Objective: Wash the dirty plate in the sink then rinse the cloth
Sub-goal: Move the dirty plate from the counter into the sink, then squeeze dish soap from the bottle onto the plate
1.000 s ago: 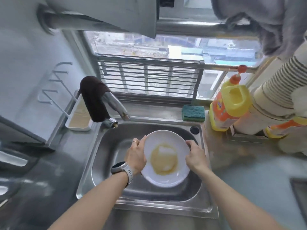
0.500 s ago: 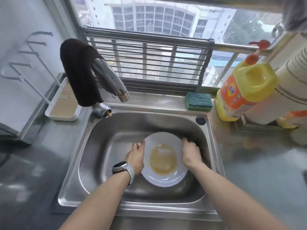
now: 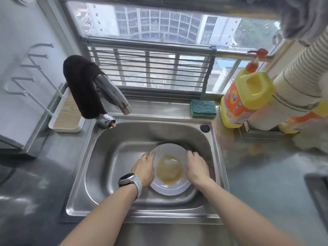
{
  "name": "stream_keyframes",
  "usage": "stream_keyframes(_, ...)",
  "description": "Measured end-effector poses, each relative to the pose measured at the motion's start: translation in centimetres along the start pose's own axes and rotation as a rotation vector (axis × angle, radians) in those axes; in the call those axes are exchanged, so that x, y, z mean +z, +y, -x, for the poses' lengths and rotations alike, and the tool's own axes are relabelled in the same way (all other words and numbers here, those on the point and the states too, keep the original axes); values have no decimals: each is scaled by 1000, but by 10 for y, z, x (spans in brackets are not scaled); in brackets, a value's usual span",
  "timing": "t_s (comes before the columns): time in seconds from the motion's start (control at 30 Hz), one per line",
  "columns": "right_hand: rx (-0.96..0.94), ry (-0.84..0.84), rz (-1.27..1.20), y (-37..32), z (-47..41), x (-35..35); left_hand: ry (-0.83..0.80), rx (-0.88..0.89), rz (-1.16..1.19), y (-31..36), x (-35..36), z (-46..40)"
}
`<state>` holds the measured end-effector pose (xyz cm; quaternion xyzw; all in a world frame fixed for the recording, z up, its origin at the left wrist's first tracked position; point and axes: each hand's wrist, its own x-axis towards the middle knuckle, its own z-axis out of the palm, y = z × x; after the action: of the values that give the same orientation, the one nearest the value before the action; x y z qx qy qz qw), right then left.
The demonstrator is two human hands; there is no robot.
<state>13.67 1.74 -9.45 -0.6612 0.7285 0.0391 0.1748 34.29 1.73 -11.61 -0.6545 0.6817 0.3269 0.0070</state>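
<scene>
Plate (image 3: 169, 170) in sink (image 3: 113, 157), both hands' grip on rim

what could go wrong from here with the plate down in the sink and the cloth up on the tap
The white plate carries a brown pool; tilting it might slop that into the sink. The left hand and right hand grip only its opposite rims, so once wet it could slip and knock the steel. The dark cloth hangs draped over the tap; turning the tap may drop it.
</scene>
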Motion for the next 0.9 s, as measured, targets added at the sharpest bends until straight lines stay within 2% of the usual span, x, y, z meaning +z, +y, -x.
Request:
stream_keyframes(0.07, -39, 71, -58, 1, 24, -28, 51, 41, 16, 19, -25, 19)
stream_keyframes(0.2, -90, 333, -110, 12, 55, -112, 184, 129, 38, 67, -87, 44)
stream_keyframes(0.4, -128, 789, 49, 25, 50, -246, 294, 169, 90, 137, -178, 59)
stream_keyframes(0.47, -114, 878, 56, 31, 42, -275, 342, 181, 95, 156, -195, 60)
stream_keyframes(0.5, -55, 856, 23, 33, 35, -285, 361, 181, 97, 164, -201, 60)
stream_keyframes(0.6, 155, 584, -39, 38, 10, -294, 376, 163, 93, 181, -209, 62)
stream_keyframes(0.7, 240, 392, -65, 47, -10, -288, 401, 149, 74, 190, -206, 62)
stream_keyframes(0.77, 270, 394, -85, 51, -17, -287, 401, 161, 90, 193, -201, 60)
stream_keyframes(0.9, 258, 501, -70, 56, -19, -288, 378, 201, 157, 199, -194, 55)
